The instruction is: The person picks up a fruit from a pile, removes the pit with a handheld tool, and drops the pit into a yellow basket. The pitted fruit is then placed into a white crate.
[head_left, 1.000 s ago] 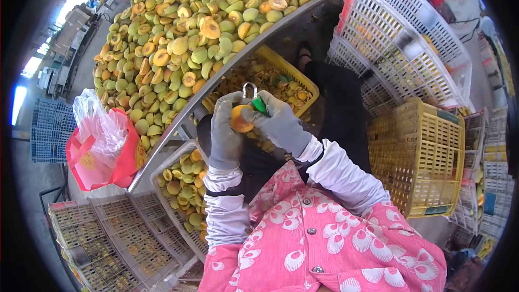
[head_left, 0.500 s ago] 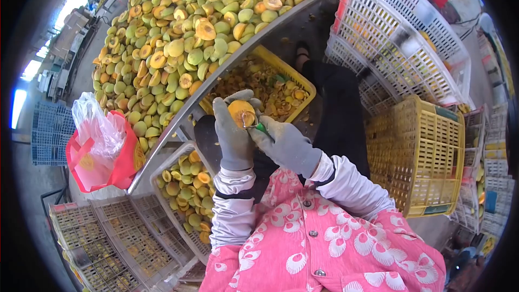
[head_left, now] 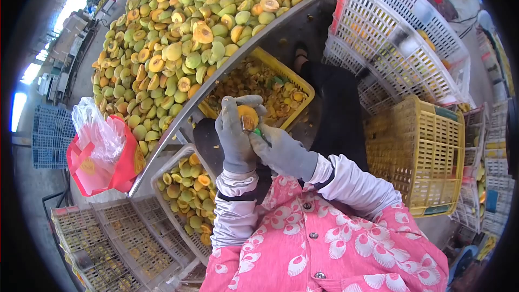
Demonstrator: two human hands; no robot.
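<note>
Above the person's lap, an orange fruit piece [head_left: 248, 114] is resting in the gloved left hand [head_left: 235, 136], whose fingers are curling around it. We are seeing the right hand [head_left: 285, 152], gloved too, gripping a green-handled tool [head_left: 258, 132], its metal tip meeting the fruit piece. Beyond the hands, a yellow crate [head_left: 286, 72] is holding scraps, and a metal table edge [head_left: 216, 74] is slanting past it, bordering a broad heap of fruit halves [head_left: 173, 51]. On the left, we are noticing a pale crate [head_left: 172, 160] holding more fruit and a red bag [head_left: 89, 170] showing beside the heap. On the right, white crates [head_left: 400, 32] and a yellow latticed crate [head_left: 416, 157] are standing.
</note>
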